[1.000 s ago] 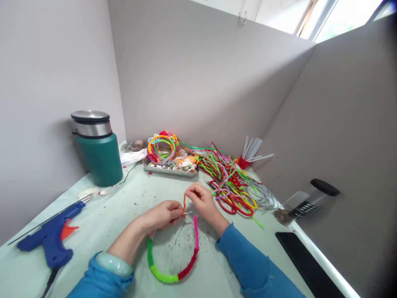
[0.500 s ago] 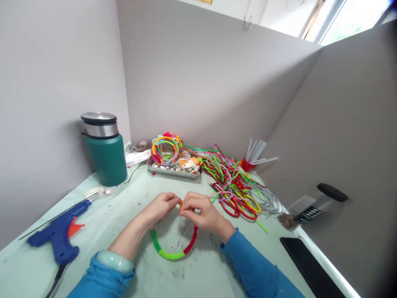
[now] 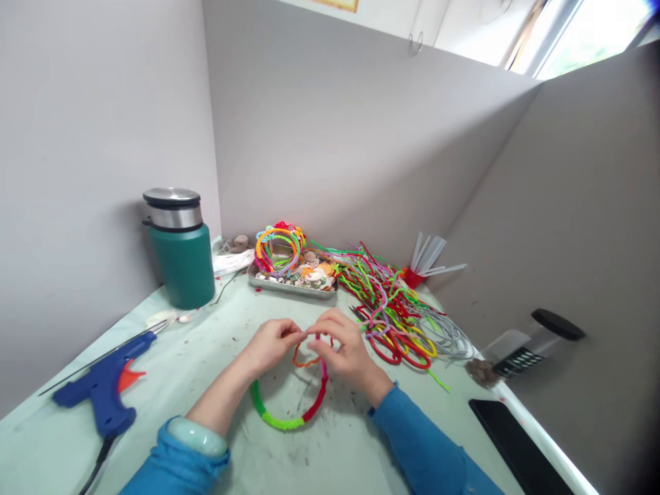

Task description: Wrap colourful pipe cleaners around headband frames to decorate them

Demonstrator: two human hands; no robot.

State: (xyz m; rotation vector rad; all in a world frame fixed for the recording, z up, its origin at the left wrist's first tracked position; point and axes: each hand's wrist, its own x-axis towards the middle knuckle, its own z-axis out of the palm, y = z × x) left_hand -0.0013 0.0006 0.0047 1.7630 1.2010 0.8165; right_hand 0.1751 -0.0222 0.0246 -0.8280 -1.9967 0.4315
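A ring wrapped in green, lime, red and pink (image 3: 283, 423) hangs or lies below my hands, its far side hidden by them. My left hand (image 3: 276, 342) is closed in a pinch at the ring's far left, thumb and forefinger together. Close beside it, my right hand (image 3: 344, 346) pinches near the ring's pink part, its fingertips nearly meeting the left ones. Between the hands a thin orange pipe cleaner (image 3: 304, 364) curves down in a loop inside the ring. Which fingertips grip its ends is hard to make out.
A blue glue gun (image 3: 106, 385) and a green bottle (image 3: 183, 265) stand at the left. Behind are a metal tray (image 3: 293, 289) of shells and rings, a heap of pipe cleaners (image 3: 386, 289) and red-handled scissors (image 3: 392, 349). At the right lie a black phone (image 3: 515, 447) and a tipped jar (image 3: 531, 347).
The orange pipe cleaner, earlier a short bit between the fingertips, now shows as a loose loop under them. The pink part of the ring has come into view by my right hand.
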